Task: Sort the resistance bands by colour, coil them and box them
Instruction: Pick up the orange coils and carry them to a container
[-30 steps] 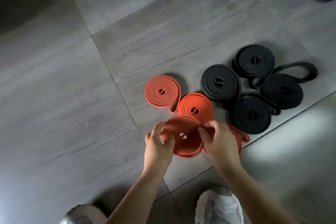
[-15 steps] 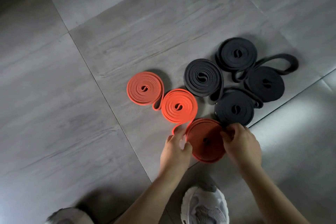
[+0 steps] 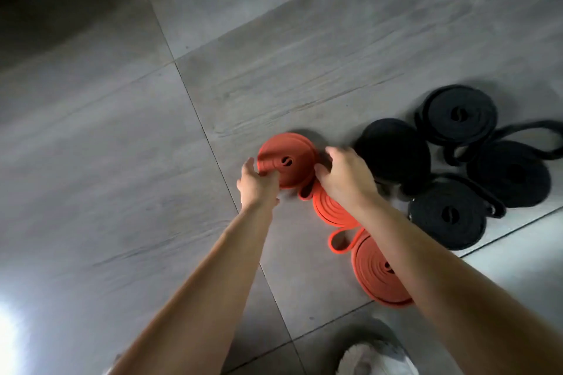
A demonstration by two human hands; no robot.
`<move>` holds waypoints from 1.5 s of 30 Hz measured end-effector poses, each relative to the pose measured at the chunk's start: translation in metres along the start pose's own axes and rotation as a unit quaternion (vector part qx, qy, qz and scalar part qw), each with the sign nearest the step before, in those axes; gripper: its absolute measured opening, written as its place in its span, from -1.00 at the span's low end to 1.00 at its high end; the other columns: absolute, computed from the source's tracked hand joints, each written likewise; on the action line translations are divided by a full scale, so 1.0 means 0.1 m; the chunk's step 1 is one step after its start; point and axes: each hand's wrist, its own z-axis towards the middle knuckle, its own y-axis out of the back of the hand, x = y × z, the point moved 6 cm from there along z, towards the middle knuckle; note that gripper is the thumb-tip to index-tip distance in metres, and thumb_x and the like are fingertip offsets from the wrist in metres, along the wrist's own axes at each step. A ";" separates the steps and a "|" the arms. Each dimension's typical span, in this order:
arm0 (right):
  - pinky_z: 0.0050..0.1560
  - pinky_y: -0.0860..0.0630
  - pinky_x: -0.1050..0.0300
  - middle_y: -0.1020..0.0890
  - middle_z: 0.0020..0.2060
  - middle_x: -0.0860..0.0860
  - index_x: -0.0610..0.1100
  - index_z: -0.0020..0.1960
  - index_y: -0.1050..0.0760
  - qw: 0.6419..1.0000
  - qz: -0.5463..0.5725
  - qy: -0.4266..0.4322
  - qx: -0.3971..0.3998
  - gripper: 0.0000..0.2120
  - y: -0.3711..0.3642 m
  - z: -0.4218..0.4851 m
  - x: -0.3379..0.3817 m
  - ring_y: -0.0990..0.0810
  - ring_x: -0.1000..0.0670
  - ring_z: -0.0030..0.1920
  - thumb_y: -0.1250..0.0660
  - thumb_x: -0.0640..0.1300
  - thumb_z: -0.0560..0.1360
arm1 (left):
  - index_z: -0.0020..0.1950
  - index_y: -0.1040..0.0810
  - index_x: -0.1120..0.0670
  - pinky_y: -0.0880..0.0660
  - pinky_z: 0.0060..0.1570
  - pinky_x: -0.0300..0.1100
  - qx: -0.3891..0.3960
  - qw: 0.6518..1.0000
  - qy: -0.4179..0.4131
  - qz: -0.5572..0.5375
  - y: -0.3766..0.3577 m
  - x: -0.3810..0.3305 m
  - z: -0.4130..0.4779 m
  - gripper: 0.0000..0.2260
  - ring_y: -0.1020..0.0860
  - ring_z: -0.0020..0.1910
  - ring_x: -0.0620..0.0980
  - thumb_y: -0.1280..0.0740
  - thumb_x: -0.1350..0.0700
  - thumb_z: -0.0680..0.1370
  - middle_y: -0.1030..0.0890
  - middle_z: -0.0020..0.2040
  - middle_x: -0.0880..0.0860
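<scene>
The person's left hand [image 3: 259, 184] and right hand [image 3: 345, 176] are clasping opposite rims of the far orange coil [image 3: 291, 158], lying on the floor [image 3: 274, 70] beside a tile's left edge; being light, springy rubber, it is probably needing an across-the-rim squeeze against unwinding.

Both bare arms stretch forward and down; the left hand [image 3: 259, 184] and right hand [image 3: 345, 179] curl their fingers, seemingly gripping opposite edges of one orange coil [image 3: 286, 161]

Three coiled orange bands [image 3: 374, 280] line up beside four coiled black bands [image 3: 447, 216].
</scene>
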 end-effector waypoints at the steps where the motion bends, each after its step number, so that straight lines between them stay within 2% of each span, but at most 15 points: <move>1: 0.12 -0.41 -0.02 -0.55 0.13 -0.25 -0.25 0.23 -0.47 1.000 0.006 -0.020 0.015 -0.62 -0.05 0.09 0.03 -0.50 -0.25 0.18 -0.30 -0.06 0.49 | 0.45 -0.24 -0.14 -0.60 -0.20 -0.05 0.007 1.000 0.014 0.003 0.02 -0.01 0.03 -0.43 -0.55 -0.02 0.09 -0.24 0.12 0.45 -0.40 0.28 0.08; 7: 0.02 -0.40 0.10 -0.63 0.09 -0.18 -0.20 0.19 -0.54 0.992 0.095 -0.065 0.049 -0.67 -0.13 0.21 0.19 -0.54 -0.17 0.16 -0.32 -0.13 0.46 | 0.19 -0.47 -0.06 -0.56 -0.31 -0.13 0.043 0.997 0.010 -0.057 0.15 -0.22 0.01 -0.67 -0.54 -0.05 0.05 -0.19 0.25 0.51 -0.52 -0.04 0.04; 11: -0.31 -0.21 0.18 -0.58 -0.27 -0.08 -0.17 -0.02 -0.58 0.986 0.162 -0.035 0.012 -0.85 0.06 -0.12 0.27 -0.58 -0.19 -0.08 -0.35 -0.16 0.43 | 0.13 -0.48 -0.14 -0.57 -0.32 -0.13 0.028 0.995 -0.072 -0.059 0.38 -0.38 -0.29 -0.67 -0.53 0.04 0.06 -0.21 0.25 0.50 -0.48 0.10 0.05; 15: -0.23 -0.31 0.16 -0.56 -0.27 -0.01 -0.13 0.05 -0.60 0.984 0.173 -0.043 -0.013 -0.80 0.36 -0.61 -0.03 -0.57 -0.08 -0.17 -0.38 -0.17 0.43 | 0.14 -0.47 -0.15 -0.59 -0.32 -0.11 0.087 0.989 -0.111 -0.038 0.28 -0.31 -0.80 -0.64 -0.52 -0.08 0.00 -0.23 0.28 0.50 -0.45 0.02 -0.01; 20: -0.09 -0.50 0.10 -0.65 -0.24 0.04 0.01 0.10 -0.59 0.970 0.192 -0.149 -0.022 -0.74 0.61 -1.25 -0.79 -0.62 0.04 -0.19 -0.42 -0.15 0.42 | 0.30 -0.43 -0.12 -0.61 -0.28 -0.07 0.183 0.978 -0.097 0.014 -0.26 0.26 -1.32 -0.58 -0.54 -0.31 -0.22 -0.25 0.25 0.51 -0.42 0.17 0.05; 22: -0.13 -0.53 0.13 -0.63 -0.34 0.12 0.02 0.00 -0.61 0.958 0.216 -0.190 -0.015 -0.79 0.62 -1.48 -1.02 -0.58 0.23 -0.33 -0.43 -0.20 0.41 | 0.25 -0.40 -0.22 -0.62 -0.20 0.01 0.206 0.974 -0.093 0.025 -0.44 0.52 -1.50 -0.58 -0.56 -0.30 -0.21 -0.26 0.22 0.51 -0.41 0.17 0.04; 25: -0.24 -0.53 0.02 -0.59 -0.44 0.12 -0.07 -0.03 -0.63 0.959 0.193 -0.206 -0.009 -0.82 0.61 -1.63 -1.24 -0.51 0.21 -0.47 -0.46 -0.22 0.38 | 0.16 -0.37 -0.29 -0.60 -0.37 -0.09 0.238 0.970 -0.051 0.023 -0.60 0.79 -1.65 -0.59 -0.56 -0.23 -0.15 -0.25 0.23 0.53 -0.38 0.15 0.03; 28: -0.30 -0.43 0.16 -0.56 -0.38 0.17 -0.02 0.03 -0.62 0.969 0.146 -0.200 0.018 -0.78 0.54 -1.62 -1.31 -0.54 0.09 -0.34 -0.44 -0.14 0.39 | 0.26 -0.36 -0.23 -0.60 -0.35 -0.07 0.255 0.965 -0.034 0.060 -0.66 0.93 -1.61 -0.58 -0.54 -0.10 -0.04 -0.24 0.21 0.52 -0.39 0.16 0.04; 30: -0.29 -0.37 0.19 -0.56 -0.32 0.17 -0.01 0.05 -0.59 0.972 0.096 -0.209 0.044 -0.77 0.50 -1.57 -1.33 -0.57 0.00 -0.20 -0.41 -0.06 0.40 | 0.20 -0.39 -0.27 -0.61 -0.17 0.08 0.256 0.959 -0.051 0.107 -0.67 0.93 -1.53 -0.61 -0.56 -0.04 0.03 -0.26 0.11 0.45 -0.45 0.09 0.01; 33: -0.12 -0.39 0.12 -0.61 -0.09 -0.02 -0.10 0.14 -0.52 0.971 0.009 -0.230 0.064 -0.63 0.55 -1.43 -1.31 -0.57 -0.13 0.03 -0.37 0.07 0.42 | 0.23 -0.44 -0.14 -0.55 0.02 0.12 0.213 0.964 -0.063 0.146 -0.58 0.76 -1.34 -0.60 -0.58 -0.01 0.10 -0.31 0.00 0.39 -0.50 0.07 -0.01; 36: 0.07 -0.44 0.01 -0.57 0.10 -0.13 -0.14 0.25 -0.46 0.984 -0.065 -0.163 0.019 -0.55 0.67 -1.13 -1.07 -0.51 -0.18 0.14 -0.32 0.10 0.47 | 0.38 -0.33 -0.03 -0.53 0.05 0.06 0.125 0.982 -0.069 0.121 -0.47 0.54 -1.04 -0.52 -0.50 -0.17 -0.06 -0.33 0.06 0.48 -0.39 0.22 0.04; 38: 0.10 -0.42 -0.02 -0.57 0.11 -0.14 -0.14 0.22 -0.46 0.990 -0.099 -0.103 0.015 -0.57 0.60 -0.92 -0.85 -0.50 -0.20 0.16 -0.29 0.10 0.48 | 0.45 -0.25 -0.05 -0.53 0.06 0.03 0.104 0.986 -0.065 0.116 -0.47 0.41 -0.89 -0.47 -0.50 -0.12 -0.06 -0.28 0.11 0.50 -0.31 0.27 0.05; 40: 0.11 -0.40 -0.02 -0.58 0.09 -0.14 -0.16 0.16 -0.45 0.986 -0.112 -0.106 0.070 -0.59 0.42 -0.77 -0.73 -0.52 -0.19 0.16 -0.28 0.13 0.48 | 0.46 -0.24 -0.08 -0.55 -0.02 -0.02 0.115 0.986 -0.040 0.111 -0.56 0.34 -0.77 -0.46 -0.54 -0.04 0.10 -0.24 0.13 0.49 -0.33 0.33 0.07; 42: 0.14 -0.40 -0.05 -0.59 0.10 -0.15 -0.17 0.14 -0.43 0.981 -0.070 -0.145 0.109 -0.60 0.27 -0.70 -0.68 -0.53 -0.19 0.17 -0.28 0.12 0.48 | 0.35 -0.37 -0.12 -0.53 -0.21 -0.12 0.134 0.986 -0.020 0.102 -0.62 0.28 -0.72 -0.55 -0.55 -0.14 0.09 -0.23 0.13 0.47 -0.43 0.29 0.10; 45: 0.17 -0.38 -0.06 -0.58 0.13 -0.14 -0.13 0.20 -0.40 0.985 -0.028 -0.160 0.058 -0.60 0.19 -0.69 -0.54 -0.52 -0.20 0.19 -0.27 0.09 0.48 | 0.19 -0.47 -0.13 -0.47 -0.40 -0.21 0.111 0.991 -0.030 0.061 -0.50 0.14 -0.66 -0.65 -0.52 -0.30 0.02 -0.22 0.15 0.44 -0.50 0.20 0.15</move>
